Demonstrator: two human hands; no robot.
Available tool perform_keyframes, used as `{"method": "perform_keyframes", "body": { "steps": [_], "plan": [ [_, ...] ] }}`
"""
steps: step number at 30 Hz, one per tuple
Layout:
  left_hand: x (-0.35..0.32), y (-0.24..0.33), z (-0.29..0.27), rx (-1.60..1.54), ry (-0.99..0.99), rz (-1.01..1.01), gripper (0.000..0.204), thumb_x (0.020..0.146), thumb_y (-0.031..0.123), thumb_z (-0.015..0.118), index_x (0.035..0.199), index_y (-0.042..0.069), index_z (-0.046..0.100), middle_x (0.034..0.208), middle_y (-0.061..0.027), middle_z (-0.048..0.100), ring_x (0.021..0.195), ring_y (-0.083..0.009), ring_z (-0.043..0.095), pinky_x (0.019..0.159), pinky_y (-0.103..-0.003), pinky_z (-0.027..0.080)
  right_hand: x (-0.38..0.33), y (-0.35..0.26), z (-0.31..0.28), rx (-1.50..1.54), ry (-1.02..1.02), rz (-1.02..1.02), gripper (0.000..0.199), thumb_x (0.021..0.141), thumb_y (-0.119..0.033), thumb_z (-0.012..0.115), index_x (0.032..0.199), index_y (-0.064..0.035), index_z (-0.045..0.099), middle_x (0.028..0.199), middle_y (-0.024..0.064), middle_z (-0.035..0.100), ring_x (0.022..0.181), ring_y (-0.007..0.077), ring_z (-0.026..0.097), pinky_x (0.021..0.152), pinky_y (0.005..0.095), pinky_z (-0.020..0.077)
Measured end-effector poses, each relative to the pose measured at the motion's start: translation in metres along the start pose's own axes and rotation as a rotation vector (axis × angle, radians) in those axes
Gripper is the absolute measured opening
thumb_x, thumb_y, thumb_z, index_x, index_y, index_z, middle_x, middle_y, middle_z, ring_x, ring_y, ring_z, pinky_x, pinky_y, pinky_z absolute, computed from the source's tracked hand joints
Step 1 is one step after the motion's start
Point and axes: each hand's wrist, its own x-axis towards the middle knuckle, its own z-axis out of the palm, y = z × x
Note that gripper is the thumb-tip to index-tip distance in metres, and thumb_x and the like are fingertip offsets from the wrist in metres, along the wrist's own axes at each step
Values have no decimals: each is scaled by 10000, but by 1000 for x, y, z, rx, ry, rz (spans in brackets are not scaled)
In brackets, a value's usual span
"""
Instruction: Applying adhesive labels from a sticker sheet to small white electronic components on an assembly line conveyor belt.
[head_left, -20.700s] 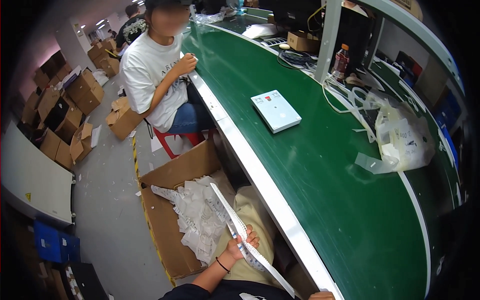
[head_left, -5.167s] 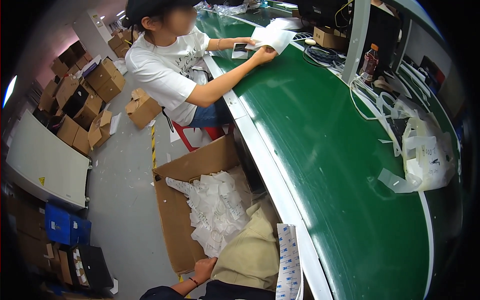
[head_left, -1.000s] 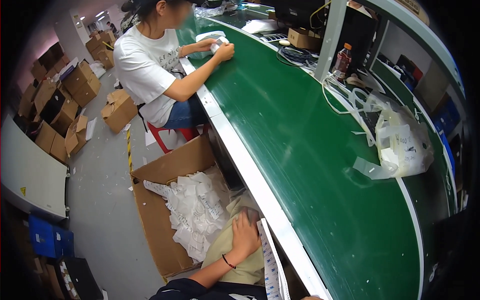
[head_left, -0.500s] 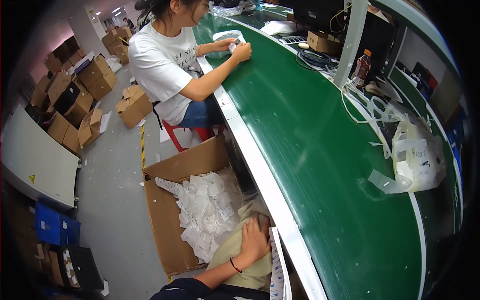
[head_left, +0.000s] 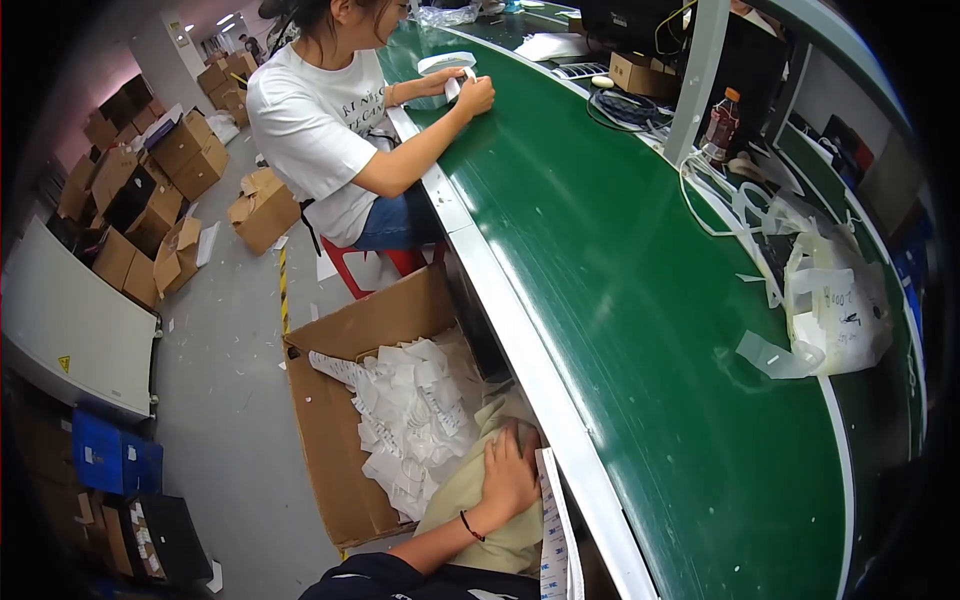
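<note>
My left hand (head_left: 511,474), with a dark beaded bracelet on its wrist, lies on the khaki cloth (head_left: 455,520) over my leg. Its fingers are stretched out and slightly apart, holding nothing. Right beside it, a white strip with blue printing (head_left: 553,530) stands between my lap and the table's white edge (head_left: 545,390). To the left of my leg is a large open cardboard box (head_left: 330,450) with crumpled white backing paper (head_left: 410,410) in it. My right hand does not show anywhere.
A green-topped workbench (head_left: 620,300) curves along the right. At its far end, a co-worker (head_left: 320,130) on a red stool handles a white piece. A plastic bag (head_left: 840,310), a drink bottle (head_left: 721,125) and coiled cables (head_left: 620,108) are at the bench's right. Cartons (head_left: 180,150) cover the floor behind.
The view has shifted slightly. The co-worker's hands have moved a little around the white piece. My left hand remains on my leg.
</note>
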Motion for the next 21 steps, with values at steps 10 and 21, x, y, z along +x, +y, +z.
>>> {"method": "perform_keyframes", "body": {
  "steps": [10, 21],
  "plan": [
    [0, 1, -1, 46, 8, 8, 500, 740, 250, 471, 1169, 2, 404, 1206, -273, 304, 1087, -381, 302, 918, -451, 214, 9, -1, -5, -23, -18, -43, 167, 678, 37, 520, 553, -7, 418, 517, 75, 439, 428, 166, 379, 401, 276, 325],
    [-2, 4, -2, 86, -7, 6, 512, 741, 262, 468, 1177, 3, 398, 1212, -276, 301, 1090, -382, 302, 927, -458, 213, 12, -2, -7, 66, -12, 50, 121, 642, 20, 556, 557, 6, 472, 534, 86, 468, 432, 192, 399, 408, 282, 329]
  ]
}}
